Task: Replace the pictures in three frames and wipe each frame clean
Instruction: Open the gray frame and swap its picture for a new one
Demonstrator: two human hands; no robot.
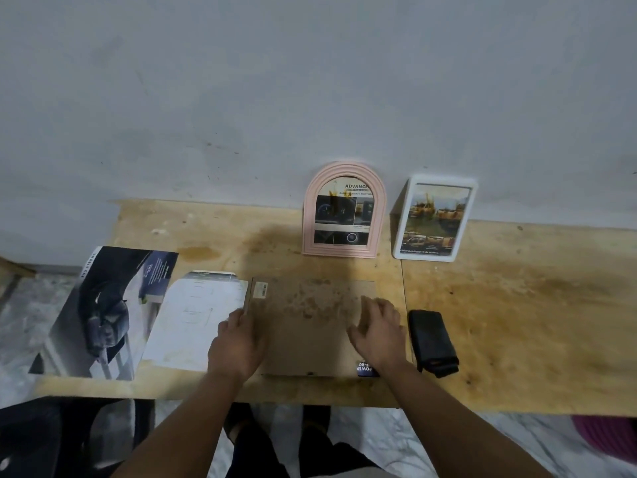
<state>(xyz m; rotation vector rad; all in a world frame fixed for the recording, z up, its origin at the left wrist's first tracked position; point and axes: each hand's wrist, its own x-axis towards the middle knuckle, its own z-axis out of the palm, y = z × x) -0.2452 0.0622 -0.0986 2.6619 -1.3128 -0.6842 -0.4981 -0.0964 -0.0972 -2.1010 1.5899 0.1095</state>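
My left hand (pixel 238 343) grips the left edge of the face-down frame (pixel 310 326) on the bench (pixel 517 322); my right hand (pixel 379 331) rests open-fingered on its backing. Behind the frame stand the pink arched frame (pixel 343 210) and white frame (pixel 435 218); right of it lies the black cloth (pixel 432 341).

Two forearms enter from the near edge, both bare from the elbow region to the wrist; no sleeve reaches into view. Left hand (pixel 238 343) and right hand (pixel 377 331): bare, with no gloves, rings, watch or wristband visible. Fingernails too blurred to assess. Below the forearms, dark clothing covers the legs; its type cannot be determined.
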